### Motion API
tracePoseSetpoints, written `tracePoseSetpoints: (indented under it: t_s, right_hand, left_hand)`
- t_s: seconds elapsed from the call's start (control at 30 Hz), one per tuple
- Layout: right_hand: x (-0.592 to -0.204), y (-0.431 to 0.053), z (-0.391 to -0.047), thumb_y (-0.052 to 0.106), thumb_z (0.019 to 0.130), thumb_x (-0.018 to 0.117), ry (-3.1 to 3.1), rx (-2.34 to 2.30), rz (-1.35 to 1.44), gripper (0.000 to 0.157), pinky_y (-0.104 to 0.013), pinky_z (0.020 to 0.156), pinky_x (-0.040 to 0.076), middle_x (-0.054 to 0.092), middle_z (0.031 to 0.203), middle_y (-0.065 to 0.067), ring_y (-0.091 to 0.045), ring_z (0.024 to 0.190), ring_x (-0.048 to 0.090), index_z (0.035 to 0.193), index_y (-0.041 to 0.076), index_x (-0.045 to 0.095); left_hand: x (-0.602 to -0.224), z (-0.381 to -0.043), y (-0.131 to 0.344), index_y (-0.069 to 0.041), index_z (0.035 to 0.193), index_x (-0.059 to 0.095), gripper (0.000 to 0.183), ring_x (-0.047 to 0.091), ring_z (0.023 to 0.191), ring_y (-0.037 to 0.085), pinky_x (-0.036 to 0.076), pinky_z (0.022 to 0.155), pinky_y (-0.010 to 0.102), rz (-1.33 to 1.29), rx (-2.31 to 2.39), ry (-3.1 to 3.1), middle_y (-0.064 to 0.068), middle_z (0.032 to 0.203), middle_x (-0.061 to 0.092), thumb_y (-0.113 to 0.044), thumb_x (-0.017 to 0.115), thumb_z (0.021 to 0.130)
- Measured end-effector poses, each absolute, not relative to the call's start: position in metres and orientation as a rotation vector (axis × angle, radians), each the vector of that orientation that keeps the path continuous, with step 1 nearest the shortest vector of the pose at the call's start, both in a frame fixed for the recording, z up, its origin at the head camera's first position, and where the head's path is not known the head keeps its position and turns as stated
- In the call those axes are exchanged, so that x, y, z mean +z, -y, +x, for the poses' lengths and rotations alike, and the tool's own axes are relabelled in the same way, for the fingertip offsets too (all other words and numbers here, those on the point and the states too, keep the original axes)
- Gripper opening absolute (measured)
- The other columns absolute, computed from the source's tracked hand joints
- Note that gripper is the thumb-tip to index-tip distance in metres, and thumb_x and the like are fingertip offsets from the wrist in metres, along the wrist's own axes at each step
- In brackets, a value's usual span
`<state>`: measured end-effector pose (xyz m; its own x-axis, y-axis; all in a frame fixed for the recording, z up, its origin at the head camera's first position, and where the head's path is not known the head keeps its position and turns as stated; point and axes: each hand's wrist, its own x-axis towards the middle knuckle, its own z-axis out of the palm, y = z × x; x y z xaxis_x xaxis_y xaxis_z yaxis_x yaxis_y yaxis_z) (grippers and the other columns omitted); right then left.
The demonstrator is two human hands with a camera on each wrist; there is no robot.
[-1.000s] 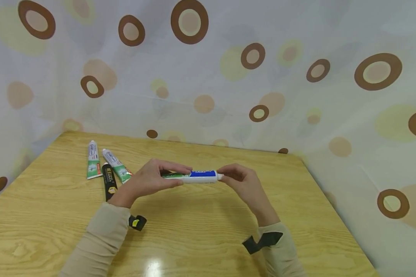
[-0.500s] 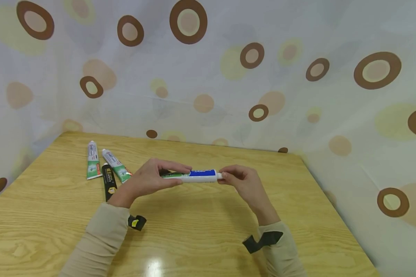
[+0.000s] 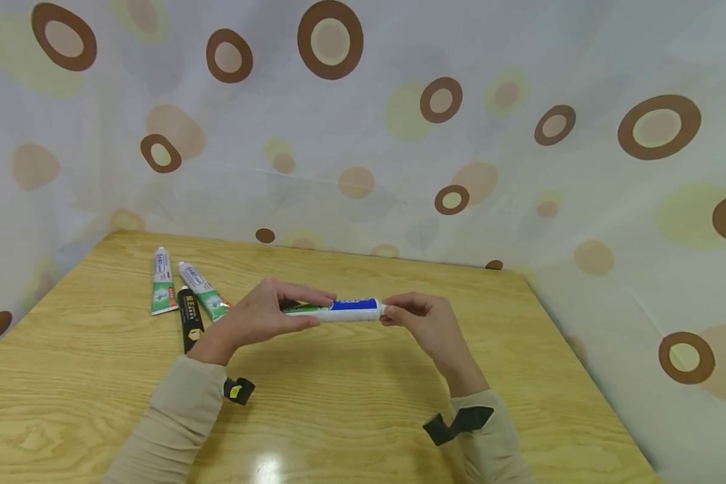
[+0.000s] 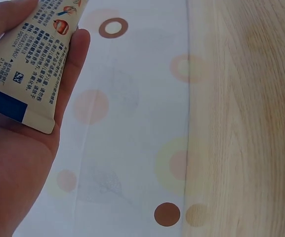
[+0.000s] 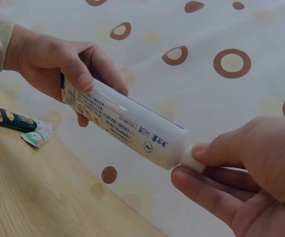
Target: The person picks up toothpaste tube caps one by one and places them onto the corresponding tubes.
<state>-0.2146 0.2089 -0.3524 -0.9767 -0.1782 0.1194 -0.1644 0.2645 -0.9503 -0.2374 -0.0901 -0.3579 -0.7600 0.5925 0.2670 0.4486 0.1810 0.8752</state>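
Held level above the table is a white toothpaste tube (image 3: 353, 310) with blue and green print. My left hand (image 3: 263, 312) grips its flat tail end between thumb and fingers; the left wrist view shows that end of the tube (image 4: 31, 64) lying against the palm. At the other end, my right hand (image 3: 426, 329) pinches the small white cap (image 5: 190, 160) between thumb and index finger. The cap sits at the tube's neck; whether it is loose I cannot tell.
On the wooden table (image 3: 339, 417), at the back left, lie two white-and-green toothpaste tubes (image 3: 163, 279) and a black tube (image 3: 191, 316), partly behind my left wrist. A patterned sheet (image 3: 363, 134) hangs behind the table and along its sides.
The right fingers have shifted slightly around the cap, and the thumb now lies over it. The left hand and the toothpaste tube stay almost in place.
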Motion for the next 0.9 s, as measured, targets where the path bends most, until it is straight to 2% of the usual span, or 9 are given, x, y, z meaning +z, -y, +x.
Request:
tracePoseSetpoints:
  t_s: [0.13,0.23,0.43,0.53,0.77,0.9]
  right_hand:
    - [-0.359,-0.21,-0.221,0.016,0.095,0.068,-2.392,-1.941,-0.333,0.026,-0.033,0.091,0.056,0.07,0.112,-0.015,-0.019,0.095,0.072,0.114,-0.002,0.071]
    - [-0.364,-0.212,-0.225,0.012,0.095,0.067,-2.306,-2.003,-0.327,0.029,-0.033,0.093,0.055,0.067,0.116,-0.017,-0.02,0.098,0.072,0.117,-0.007,0.068]
    - [-0.368,-0.213,-0.23,0.019,0.093,0.071,-2.354,-1.995,-0.227,0.03,-0.034,0.098,0.052,0.069,0.118,-0.01,-0.018,0.105,0.069,0.116,0.0,0.072]
    - [-0.367,-0.213,-0.232,0.021,0.091,0.073,-2.388,-1.995,-0.225,0.03,-0.035,0.098,0.051,0.071,0.117,-0.01,-0.019,0.106,0.068,0.115,0.002,0.073]
    - [-0.366,-0.215,-0.237,0.018,0.092,0.072,-2.391,-2.033,-0.235,0.03,-0.033,0.095,0.054,0.071,0.114,-0.012,-0.02,0.103,0.071,0.114,-0.003,0.072]
    - [-0.366,-0.216,-0.24,0.017,0.092,0.071,-2.406,-2.039,-0.23,0.03,-0.033,0.094,0.054,0.07,0.118,-0.014,-0.018,0.104,0.07,0.115,-0.003,0.072]
  left_hand:
    - [-0.359,-0.241,0.089,-0.024,0.12,0.074,0.032,0.067,0.099,0.015,0.054,0.076,0.028,1.029,1.604,-2.329,-0.003,0.131,0.067,-0.018,0.076,0.088]
    - [-0.359,-0.246,0.088,-0.027,0.118,0.074,0.032,0.067,0.104,0.013,0.053,0.076,0.027,1.048,1.547,-2.381,-0.005,0.129,0.068,-0.019,0.077,0.087]
    - [-0.356,-0.256,0.083,-0.028,0.117,0.075,0.029,0.066,0.109,0.011,0.052,0.074,0.027,1.112,1.465,-2.454,-0.008,0.126,0.069,-0.022,0.077,0.088]
    - [-0.355,-0.258,0.082,-0.028,0.117,0.075,0.029,0.066,0.106,0.011,0.052,0.072,0.026,1.103,1.466,-2.451,-0.009,0.125,0.069,-0.023,0.077,0.088]
    - [-0.353,-0.261,0.079,-0.024,0.118,0.075,0.031,0.06,0.082,0.014,0.045,0.06,0.024,1.113,1.497,-2.456,-0.002,0.125,0.07,-0.018,0.078,0.087]
    - [-0.353,-0.266,0.078,-0.023,0.119,0.074,0.033,0.062,0.082,0.014,0.048,0.063,0.024,1.149,1.479,-2.45,0.0,0.127,0.069,-0.02,0.078,0.087]
